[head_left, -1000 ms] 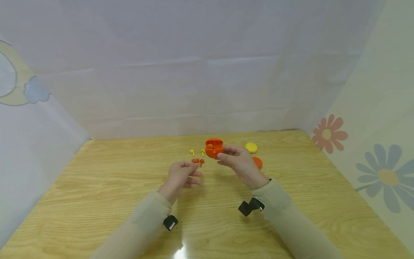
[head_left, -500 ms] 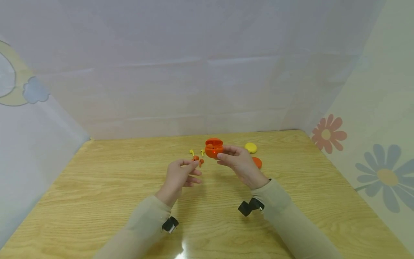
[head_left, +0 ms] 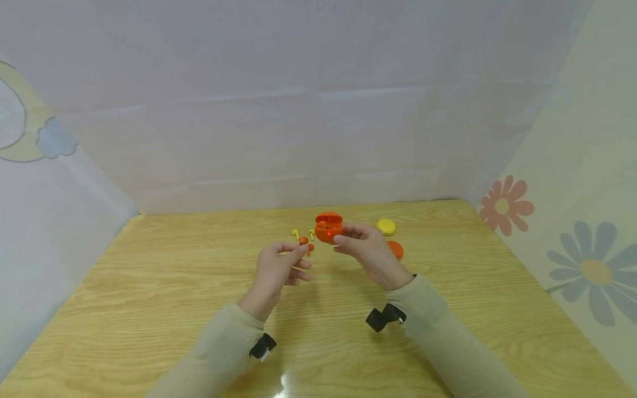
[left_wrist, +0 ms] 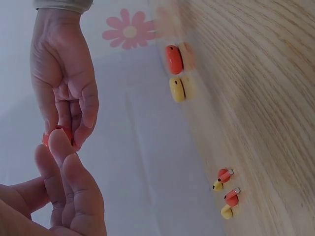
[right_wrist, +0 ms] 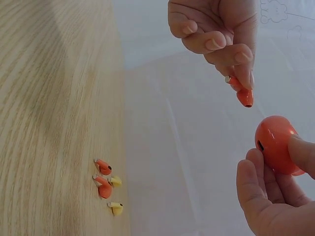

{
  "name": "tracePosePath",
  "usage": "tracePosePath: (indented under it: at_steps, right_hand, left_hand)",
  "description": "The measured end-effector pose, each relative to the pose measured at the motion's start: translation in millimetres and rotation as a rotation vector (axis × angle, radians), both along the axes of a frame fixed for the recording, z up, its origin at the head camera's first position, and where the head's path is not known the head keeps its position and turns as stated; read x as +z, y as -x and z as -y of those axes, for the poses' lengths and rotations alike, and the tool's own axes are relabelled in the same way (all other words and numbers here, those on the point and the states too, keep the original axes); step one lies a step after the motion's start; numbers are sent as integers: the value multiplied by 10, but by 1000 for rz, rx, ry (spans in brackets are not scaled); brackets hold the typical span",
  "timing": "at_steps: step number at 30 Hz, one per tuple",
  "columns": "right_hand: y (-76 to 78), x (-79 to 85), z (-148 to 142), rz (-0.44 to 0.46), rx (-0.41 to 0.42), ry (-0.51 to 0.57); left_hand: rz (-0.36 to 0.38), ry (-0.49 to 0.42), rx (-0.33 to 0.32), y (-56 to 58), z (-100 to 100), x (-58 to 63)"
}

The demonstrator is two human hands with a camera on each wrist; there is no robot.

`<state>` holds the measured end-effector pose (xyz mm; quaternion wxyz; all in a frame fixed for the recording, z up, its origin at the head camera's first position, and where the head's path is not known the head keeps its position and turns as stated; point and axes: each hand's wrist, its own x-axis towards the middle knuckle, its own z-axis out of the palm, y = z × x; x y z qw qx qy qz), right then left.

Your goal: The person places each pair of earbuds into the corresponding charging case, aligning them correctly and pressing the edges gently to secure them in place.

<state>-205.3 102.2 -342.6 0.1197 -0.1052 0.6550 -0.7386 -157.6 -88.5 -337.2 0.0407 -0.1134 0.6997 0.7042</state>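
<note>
Between thumb and fingertips my left hand (head_left: 276,271) pinches an orange earbud (right_wrist: 245,96); its stem is partly covered by the fingers. My right hand (head_left: 370,253) grips a round orange earbud case (head_left: 325,234), raised above the table with its lid up. A rounded orange shape, apparently an earbud, shows inside the case's left half in the head view. The held earbud is apart from the case, to its left. On the table below lie two orange earbuds (right_wrist: 103,189) and two yellow earbuds (right_wrist: 116,209), close together.
A closed yellow case (head_left: 386,226) and a closed orange case (head_left: 395,250) lie on the wooden table (head_left: 164,287), behind and right of my right hand. A pale cloth wall (head_left: 278,149) stands along the back edge, with printed cloth walls at both sides.
My left hand has risen slightly with the orange earbud, lifting it a little away from the earbuds on the table. My right hand and the opened case have stayed nearly still.
</note>
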Motion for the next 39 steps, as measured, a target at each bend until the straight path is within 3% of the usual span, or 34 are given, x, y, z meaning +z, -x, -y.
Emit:
tracePosePath:
  at_steps: [9,27,39]
  right_hand:
    - [3,8,11,-4,-4,-13]
    - [-8,-8,3,-10,5,-21]
    - [-14,-16,-5,-13,16,-20]
  left_hand:
    - [-14,-7,2,-21,-15,42]
    - [-112,-14,-15,-95,-118,102]
    - [-150,-25,-27,-75,-206,168]
